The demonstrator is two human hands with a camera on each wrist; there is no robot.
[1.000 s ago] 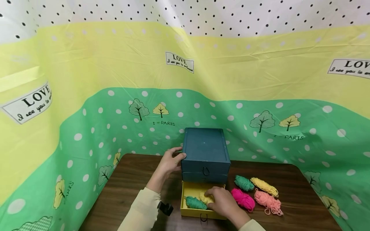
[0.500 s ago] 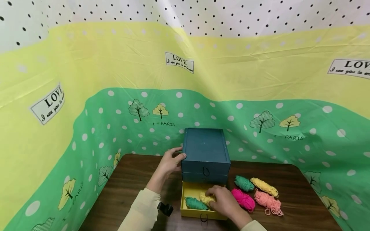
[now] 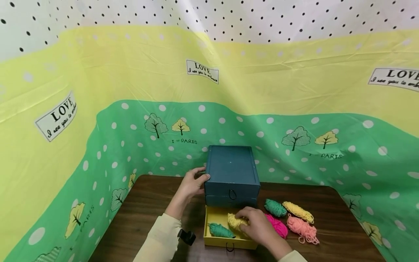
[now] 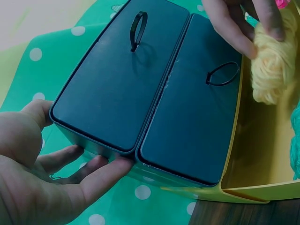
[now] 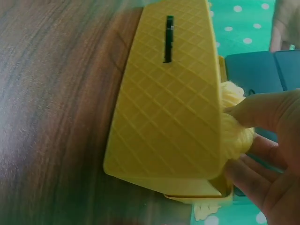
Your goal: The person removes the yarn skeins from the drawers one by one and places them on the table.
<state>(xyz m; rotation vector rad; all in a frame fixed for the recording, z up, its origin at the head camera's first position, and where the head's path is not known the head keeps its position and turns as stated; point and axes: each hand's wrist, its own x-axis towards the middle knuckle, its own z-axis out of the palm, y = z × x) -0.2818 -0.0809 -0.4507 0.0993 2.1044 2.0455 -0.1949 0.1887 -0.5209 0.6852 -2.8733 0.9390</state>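
A blue drawer box (image 3: 231, 165) stands toward the back of the table, its yellow bottom drawer (image 3: 212, 243) pulled out in front. My left hand (image 3: 192, 183) rests against the box's left side, thumb near the top edge and fingers along the side in the left wrist view. Between the thumb and fingers of my right hand (image 3: 256, 223) is a skein of yellow yarn (image 4: 274, 65), pinched above the drawer's right part. A green yarn skein (image 3: 220, 230) lies in the drawer at the left. In the right wrist view the drawer front (image 5: 168, 103) partly hides the yellow skein.
Right of the drawer on the wooden table (image 3: 131, 218) lie a green skein (image 3: 275, 207), a yellow skein (image 3: 298, 212), a pink skein (image 3: 302, 228) and a magenta skein (image 3: 277, 226), partly behind my right hand. A patterned curtain (image 3: 163, 153) hangs behind.
My right hand has lifted slightly and moved a little to the right, and the yellow yarn has risen with it. My left hand stays on the box.
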